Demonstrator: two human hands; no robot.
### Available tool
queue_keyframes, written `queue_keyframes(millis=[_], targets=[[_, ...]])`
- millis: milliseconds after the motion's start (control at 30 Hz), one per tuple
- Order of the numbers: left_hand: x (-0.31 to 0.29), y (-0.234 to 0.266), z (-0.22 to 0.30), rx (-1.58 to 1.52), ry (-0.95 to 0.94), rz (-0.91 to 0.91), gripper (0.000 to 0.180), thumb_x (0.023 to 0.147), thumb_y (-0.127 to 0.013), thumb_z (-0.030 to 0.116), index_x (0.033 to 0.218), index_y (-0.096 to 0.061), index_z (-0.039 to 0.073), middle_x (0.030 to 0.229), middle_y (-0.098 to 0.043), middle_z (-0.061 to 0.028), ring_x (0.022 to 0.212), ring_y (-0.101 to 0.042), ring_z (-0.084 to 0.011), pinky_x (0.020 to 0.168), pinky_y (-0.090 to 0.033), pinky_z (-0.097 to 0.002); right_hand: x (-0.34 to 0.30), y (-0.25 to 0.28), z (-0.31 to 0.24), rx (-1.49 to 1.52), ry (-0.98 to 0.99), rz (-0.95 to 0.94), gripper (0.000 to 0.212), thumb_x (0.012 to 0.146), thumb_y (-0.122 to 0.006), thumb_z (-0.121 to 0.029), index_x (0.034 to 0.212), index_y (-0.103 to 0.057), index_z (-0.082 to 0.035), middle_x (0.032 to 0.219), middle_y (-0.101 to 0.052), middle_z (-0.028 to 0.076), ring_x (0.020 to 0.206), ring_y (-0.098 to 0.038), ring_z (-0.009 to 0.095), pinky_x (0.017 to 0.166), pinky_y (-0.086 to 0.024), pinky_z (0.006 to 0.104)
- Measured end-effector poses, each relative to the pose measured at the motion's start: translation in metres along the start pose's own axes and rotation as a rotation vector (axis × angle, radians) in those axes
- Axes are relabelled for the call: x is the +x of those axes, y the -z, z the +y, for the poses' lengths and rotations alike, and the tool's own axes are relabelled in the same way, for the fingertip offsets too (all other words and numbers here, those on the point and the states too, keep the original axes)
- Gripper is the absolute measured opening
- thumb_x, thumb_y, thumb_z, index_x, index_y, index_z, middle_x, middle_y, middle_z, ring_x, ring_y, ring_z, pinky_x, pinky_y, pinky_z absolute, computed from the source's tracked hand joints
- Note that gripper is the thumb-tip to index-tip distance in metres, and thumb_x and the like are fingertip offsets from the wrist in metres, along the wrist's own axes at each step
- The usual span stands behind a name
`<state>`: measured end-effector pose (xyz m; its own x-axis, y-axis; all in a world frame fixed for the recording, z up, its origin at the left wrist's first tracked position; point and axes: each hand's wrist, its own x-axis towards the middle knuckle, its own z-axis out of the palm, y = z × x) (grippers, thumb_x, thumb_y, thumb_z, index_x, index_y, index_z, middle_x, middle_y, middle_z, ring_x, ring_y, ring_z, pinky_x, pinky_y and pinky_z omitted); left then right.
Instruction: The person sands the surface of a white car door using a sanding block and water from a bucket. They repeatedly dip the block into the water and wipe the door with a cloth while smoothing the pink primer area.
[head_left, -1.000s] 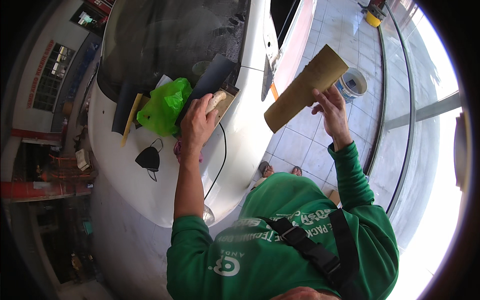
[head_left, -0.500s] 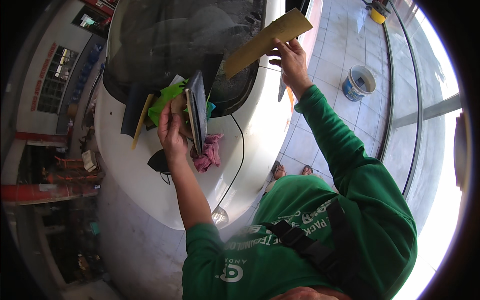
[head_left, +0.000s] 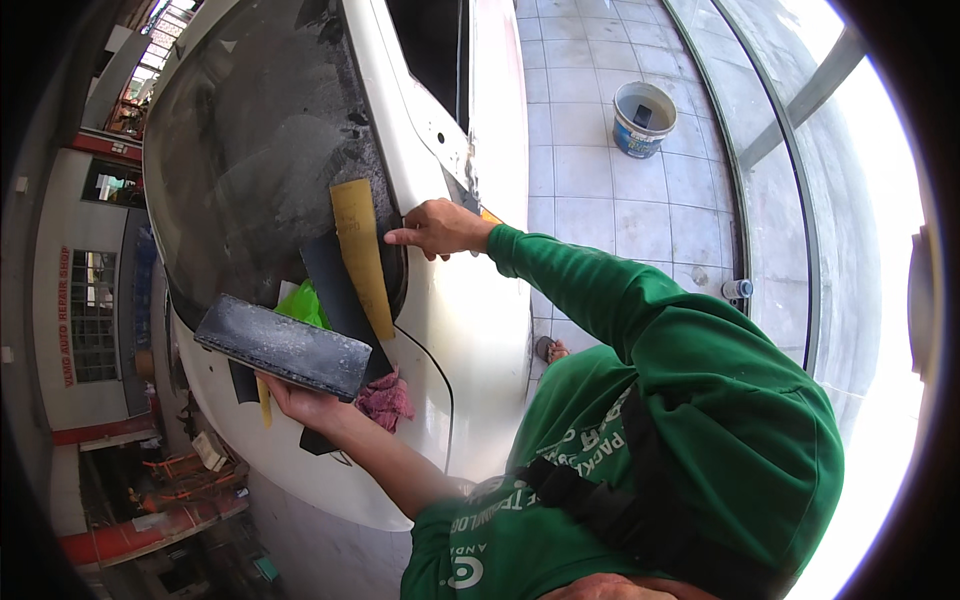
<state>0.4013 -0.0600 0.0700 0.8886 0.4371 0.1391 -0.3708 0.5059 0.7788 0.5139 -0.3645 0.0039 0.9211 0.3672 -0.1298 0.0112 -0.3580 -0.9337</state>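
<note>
My left hand [head_left: 300, 403] grips a long, dust-caked grey sanding block [head_left: 285, 345] from below, over the base of the car's windshield [head_left: 250, 160]. A tan strip of sandpaper [head_left: 362, 255] lies along the windshield's lower corner, partly over a dark sheet [head_left: 335, 290]. Just right of that strip is my right hand [head_left: 445, 228], empty, with its index finger stretched toward the strip and the other fingers bent. Bright green material [head_left: 305, 305] shows behind the block. A pink cloth [head_left: 388, 400] rests on the white hood [head_left: 465, 390] by my left wrist.
A dusty bucket [head_left: 640, 130] stands on the tiled floor [head_left: 580, 170] right of the car, with a dark piece inside. Farther right, a small can [head_left: 737, 289] sits by the glass wall. A dark cable [head_left: 440, 370] curves across the hood.
The tan sandpaper strip has left my right hand and now lies at the windshield corner. My left hand has turned the sanding block from upright to nearly flat. The view has shifted.
</note>
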Motion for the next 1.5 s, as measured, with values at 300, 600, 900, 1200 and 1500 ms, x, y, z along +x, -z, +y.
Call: queue_keyframes(millis=[300,600,900,1200,1500], targets=[[-0.041,-0.1,-0.09,0.007,0.022,-0.235,0.043,0.106,-0.066,0.035,0.13,-0.058,0.0,0.105,-0.063,-0.0062,0.083,-0.055,-0.0139,0.072,-0.05,-0.0299,-0.207,0.126,0.312,0.179,-0.583,-0.084,0.043,0.098,-0.07,-0.042,0.11,-0.076,-0.001,0.089,-0.079,0.009,0.069,-0.073,0.018,0.057,-0.059,0.0328],[-0.065,-0.311,-0.267,0.56,-0.178,-0.252,0.067,0.106,-0.065,0.013,0.166,-0.035,0.009,0.12,-0.067,-0.0113,0.085,-0.064,-0.0139,0.076,-0.056,-0.0296,-0.366,0.233,0.477,-0.077,-0.498,-0.457,0.048,0.078,-0.083,-0.047,0.11,-0.083,-0.011,0.101,-0.082,0.011,0.095,-0.077,0.028,0.088,-0.06,0.0388],[0.01,-0.319,-0.428,1.219,-0.347,-0.238,0.032,0.109,-0.064,0.023,0.14,-0.07,0.016,0.13,-0.061,-0.0135,0.104,-0.068,-0.0233,0.087,-0.059,-0.0384,-0.356,0.36,0.489,0.175,-0.578,-0.649,0.036,0.089,-0.078,-0.029,0.115,-0.079,-0.003,0.103,-0.081,0.01,0.092,-0.072,0.017,0.087,-0.057,0.0364],[0.068,-0.35,-0.544,1.132,-0.48,0.143,0.048,0.109,-0.063,0.019,0.155,-0.052,0.01,0.129,-0.066,-0.0142,0.083,-0.067,-0.0143,0.071,-0.061,-0.0287,-0.33,0.484,0.55,0.544,-0.955,-0.691,0.033,0.094,-0.074,-0.011,0.125,-0.076,0.002,0.106,-0.08,0.006,0.093,-0.069,0.013,0.084,-0.057,0.0333],[0.08,-0.335,-0.576,1.326,-0.739,0.239,0.057,0.105,-0.069,0.019,0.157,-0.049,0.005,0.13,-0.063,-0.0128,0.096,-0.061,-0.0169,0.088,-0.053,-0.0294,-0.103,0.593,0.681,0.401,-0.878,-0.329,0.035,0.097,-0.078,-0.032,0.118,-0.078,-0.004,0.093,-0.076,0.0,0.074,-0.066,0.01,0.068,-0.055,0.0269]])
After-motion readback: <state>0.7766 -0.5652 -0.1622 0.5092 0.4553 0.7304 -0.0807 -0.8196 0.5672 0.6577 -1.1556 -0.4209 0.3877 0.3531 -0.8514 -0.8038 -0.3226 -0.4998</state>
